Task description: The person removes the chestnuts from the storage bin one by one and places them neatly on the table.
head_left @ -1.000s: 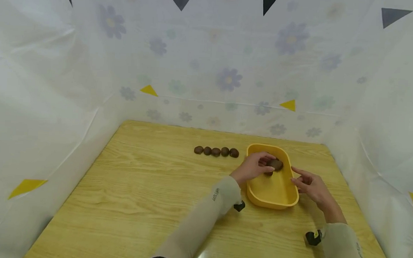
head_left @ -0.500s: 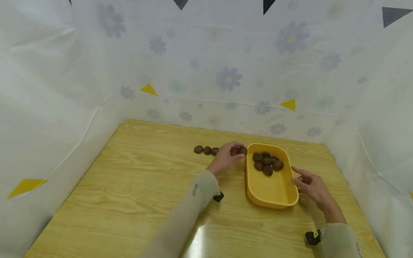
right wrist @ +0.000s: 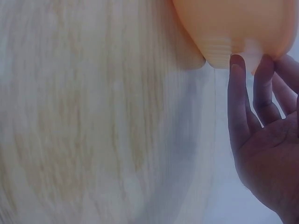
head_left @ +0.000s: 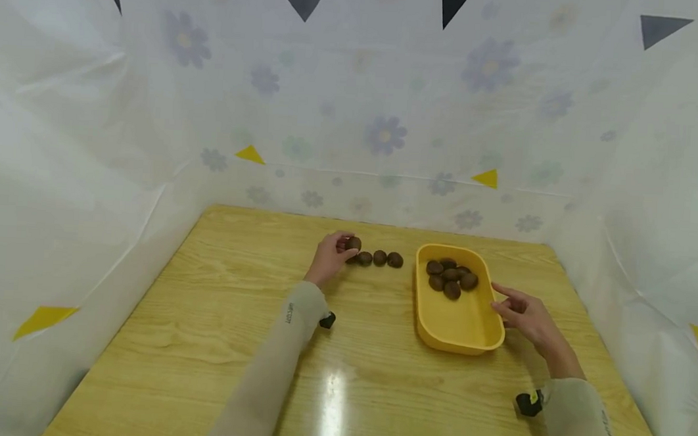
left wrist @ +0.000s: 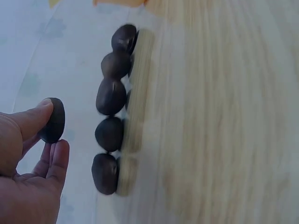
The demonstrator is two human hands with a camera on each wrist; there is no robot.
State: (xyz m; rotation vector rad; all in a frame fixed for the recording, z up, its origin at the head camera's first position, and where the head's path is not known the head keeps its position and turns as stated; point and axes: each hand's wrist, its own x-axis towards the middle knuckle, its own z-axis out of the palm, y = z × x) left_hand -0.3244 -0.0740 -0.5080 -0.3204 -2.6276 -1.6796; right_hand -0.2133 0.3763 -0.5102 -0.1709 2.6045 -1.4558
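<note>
Head view: nearest, the right hand (head_left: 530, 321), loosely extended, touches the yellow tray (head_left: 457, 329) just to its left; farther out, the left hand (head_left: 326, 260) pinches a dark stone (head_left: 353, 244), with the row of stones (head_left: 380, 258) running off rightward. A light, steady pinch should spare that row any nudge!

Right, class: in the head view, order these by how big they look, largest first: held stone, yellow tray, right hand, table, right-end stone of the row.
1. Table
2. Yellow tray
3. Right hand
Last: held stone and right-end stone look alike, so unranked.
</note>
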